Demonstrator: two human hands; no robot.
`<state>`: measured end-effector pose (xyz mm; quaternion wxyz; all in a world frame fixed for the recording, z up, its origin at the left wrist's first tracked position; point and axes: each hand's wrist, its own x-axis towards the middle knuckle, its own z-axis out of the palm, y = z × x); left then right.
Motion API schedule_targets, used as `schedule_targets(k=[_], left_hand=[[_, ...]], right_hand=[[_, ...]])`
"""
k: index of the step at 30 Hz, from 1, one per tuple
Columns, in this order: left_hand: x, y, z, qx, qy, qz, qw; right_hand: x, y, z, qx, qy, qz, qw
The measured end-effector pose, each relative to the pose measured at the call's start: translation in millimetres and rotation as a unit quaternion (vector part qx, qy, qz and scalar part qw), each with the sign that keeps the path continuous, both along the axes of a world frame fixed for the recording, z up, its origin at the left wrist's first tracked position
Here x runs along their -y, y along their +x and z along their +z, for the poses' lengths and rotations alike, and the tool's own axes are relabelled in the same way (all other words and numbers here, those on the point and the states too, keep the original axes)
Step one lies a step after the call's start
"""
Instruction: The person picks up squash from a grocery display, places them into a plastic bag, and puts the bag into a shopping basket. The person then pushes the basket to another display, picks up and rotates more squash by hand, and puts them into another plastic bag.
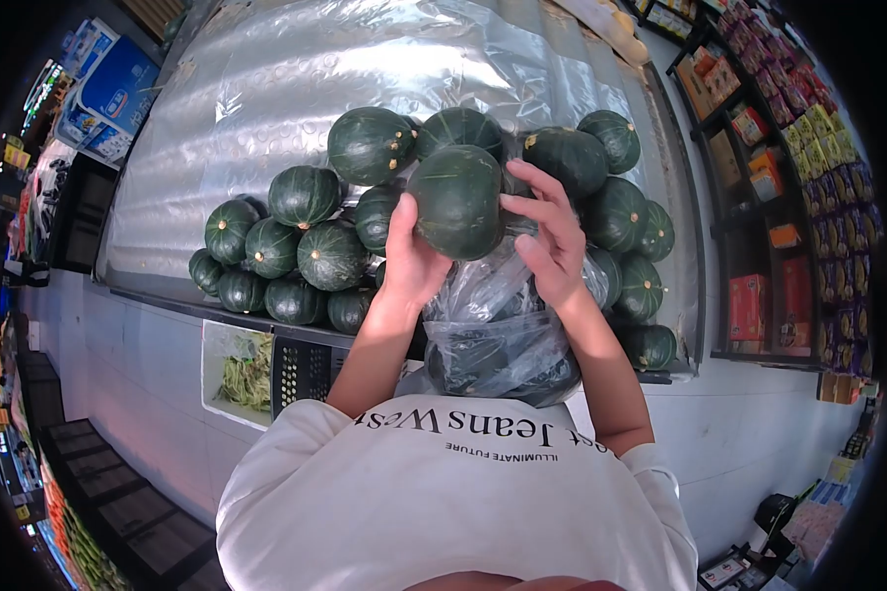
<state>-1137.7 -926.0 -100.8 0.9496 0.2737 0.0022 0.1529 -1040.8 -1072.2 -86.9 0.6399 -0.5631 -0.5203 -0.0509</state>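
A round dark green kabocha squash (455,202) is held up in front of me between both hands. My left hand (411,258) cups its left side and underside, with the thumb up along the skin. Curved fingertips of my right hand (554,231) press against its right side. Below it, close to my body, a clear plastic bag (498,340) holds more dark squash. Heaped around my hands are other kabocha squashes, such as one at the back (370,146), one at the left (330,256) and one at the right (616,212).
The squashes lie on a display stand covered in silvery plastic sheeting (237,128). At its front edge stand a white box of greens (241,374) and a black crate (304,369). Shelves of packaged goods (769,197) line the right; a blue carton (118,89) is at far left.
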Motion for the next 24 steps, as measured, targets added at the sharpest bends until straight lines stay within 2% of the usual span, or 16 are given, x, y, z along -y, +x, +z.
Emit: schedule_targets(k=[1,7,11,24], left_hand=[[3.7,-1.3,4.8,-0.038,0.004,0.038,0.999],[-2.4,-5.6,5.9,0.016,0.055,-0.007,0.998],[2.4,-3.1,7.9,0.045,0.095,0.056,0.993],[5.6,-4.7,11.4,0.068,0.155,0.044,0.985]], right_hand=[[0.3,-0.5,0.3,0.006,-0.001,-0.001,1.000],[-0.9,1.2,-1.5,0.036,0.017,-0.001,0.999],[-0.6,2.3,-2.4,0.042,0.023,-0.010,0.999],[1.5,0.9,-3.0,0.022,0.055,-0.017,0.998]])
